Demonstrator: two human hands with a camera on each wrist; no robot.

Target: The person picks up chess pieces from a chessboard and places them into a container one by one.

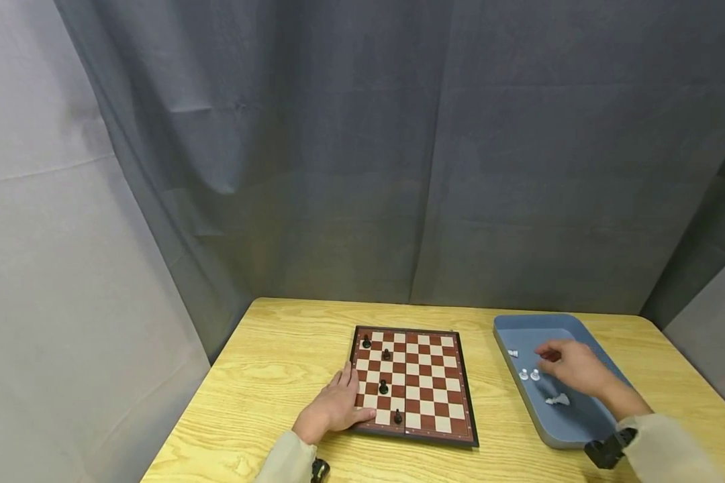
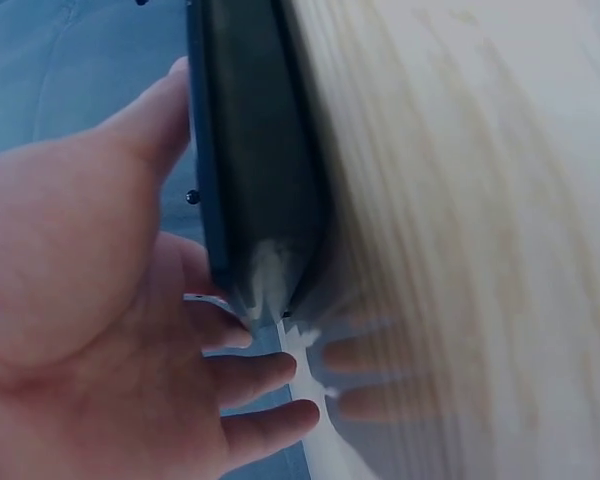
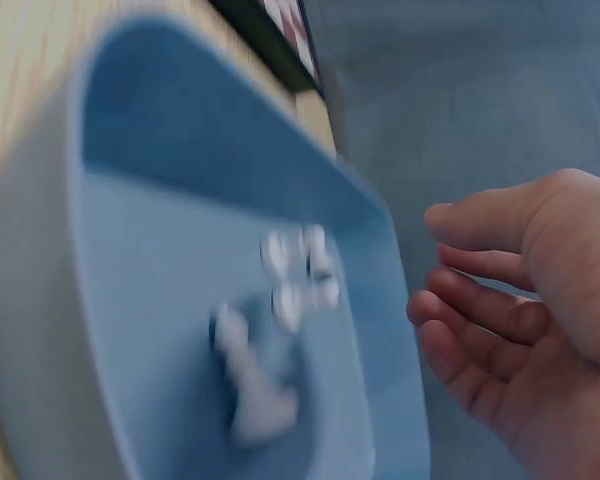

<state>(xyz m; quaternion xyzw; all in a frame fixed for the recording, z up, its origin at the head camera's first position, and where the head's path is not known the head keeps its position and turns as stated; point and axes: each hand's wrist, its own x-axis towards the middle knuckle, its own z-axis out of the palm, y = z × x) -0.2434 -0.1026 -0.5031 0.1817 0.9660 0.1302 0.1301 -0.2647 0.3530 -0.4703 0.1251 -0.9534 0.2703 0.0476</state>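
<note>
A folding red-and-cream chessboard (image 1: pixel 425 376) with a dark rim bears several black chess pieces (image 1: pixel 383 387), all on its left half. My left hand (image 1: pixel 336 402) lies along the board's left edge, its thumb over the near left corner and its fingers extended. In the left wrist view, the board's dark side (image 2: pixel 255 140) passes between thumb and fingers. Over the blue tray (image 1: pixel 544 439) hovers my right hand (image 1: pixel 574 365), fingers loosely bent, nothing seen between them. Inside the tray are small white pieces (image 1: pixel 535 375) and a larger white piece (image 1: pixel 558 400) on its side.
Board and tray share a light wooden table (image 1: pixel 278 349), the tray to the right of the board. A grey curtain (image 1: pixel 362 168) hangs behind the table's far edge, with paler cloth (image 1: pixel 66 268) at the left.
</note>
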